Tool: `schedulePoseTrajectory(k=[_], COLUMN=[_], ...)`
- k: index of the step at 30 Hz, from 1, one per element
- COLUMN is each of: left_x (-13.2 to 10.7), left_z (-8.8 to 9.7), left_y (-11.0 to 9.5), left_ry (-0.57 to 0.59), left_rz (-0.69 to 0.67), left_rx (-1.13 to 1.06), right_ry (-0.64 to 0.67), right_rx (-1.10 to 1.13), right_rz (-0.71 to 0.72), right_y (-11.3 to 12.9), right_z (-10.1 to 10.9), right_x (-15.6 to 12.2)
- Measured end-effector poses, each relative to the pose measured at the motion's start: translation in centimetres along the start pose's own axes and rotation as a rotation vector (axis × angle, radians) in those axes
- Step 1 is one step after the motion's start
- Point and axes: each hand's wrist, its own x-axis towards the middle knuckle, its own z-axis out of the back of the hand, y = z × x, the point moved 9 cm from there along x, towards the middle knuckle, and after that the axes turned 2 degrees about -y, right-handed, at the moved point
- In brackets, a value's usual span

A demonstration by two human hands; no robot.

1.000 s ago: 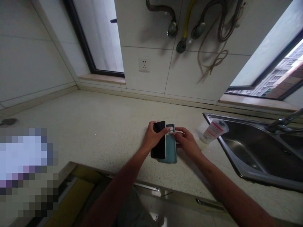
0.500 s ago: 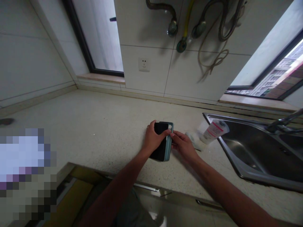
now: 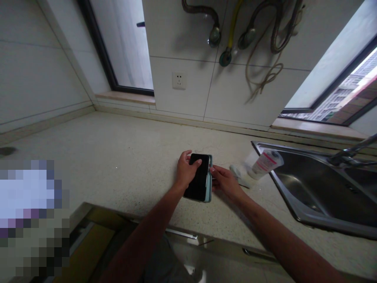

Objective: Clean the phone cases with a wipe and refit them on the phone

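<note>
A black smartphone [image 3: 199, 182] lies dark screen up over a teal phone case [image 3: 209, 189], whose right edge shows as a strip beside it. Whether the phone is seated in the case I cannot tell. My left hand [image 3: 185, 171] grips the phone's left side, thumb across the upper screen. Closed at the right edge, my right hand [image 3: 224, 179] pinches the case with thumb and fingers. Both hands are over the pale speckled counter [image 3: 132, 161].
Right of my hands, a clear plastic cup [image 3: 266, 162] with red print leans over the rim of a steel sink [image 3: 306, 192]. A small pale object [image 3: 235, 171] lies beside the cup. Hoses and a socket [image 3: 178, 80] are on the tiled wall behind.
My left thumb has slid left, off the case's upper right edge onto the screen. The phone now lies flatter, and the case's camera opening is no longer plainly seen.
</note>
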Motion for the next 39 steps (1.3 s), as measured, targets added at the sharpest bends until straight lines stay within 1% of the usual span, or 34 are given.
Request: schedulePoseTrajectory(k=[3,6,10,13,21,25,30,32,36,39], left_x=[-0.1,-0.1,-0.2,-0.2,-0.9,-1.2,-0.2,0.4,0.8,0.7], left_z=[0.4,0.7,1.2,1.2,0.0,0.3,0.6,0.3,-1.1,-1.6], left_y=[-0.1,-0.3,-0.9,-1.1,-1.0,-1.4,-0.7,-0.3,1.0,1.2], left_ry=[-0.035,-0.075,-0.130,-0.126,-0.044,-0.088,-0.108,-0.070,0.116,0.197], left_rz=[0.036,0.054,0.008,-0.011,0.008,-0.051,0.021,0.069,0.240,0.304], left_rx=[-0.077,-0.139,-0.143,-0.129,-0.191,-0.210,-0.287,-0.356,-0.438,-0.472], right_ry=[0.001,0.036,0.171,0.256,0.259,0.268,0.274,0.287,0.288,0.254], right_rx=[-0.036,-0.085,-0.090,-0.068,0.016,0.043,0.087,0.117,0.132,0.151], right_rz=[0.027,0.023,-0.019,-0.046,0.030,0.046,0.031,0.034,0.026,0.037], right_y=[0.3,0.4,-0.1,-0.5,-1.2,-1.3,-1.2,-1.1,-1.2,-1.0], right_z=[-0.1,-0.6,-2.0,-2.8,-3.0,-3.1,-2.8,-2.8,-2.6,-2.3], right_x=[-0.2,-0.6,-1.4,-1.8,-1.3,-1.3,-1.0,-0.8,-0.5,-0.3])
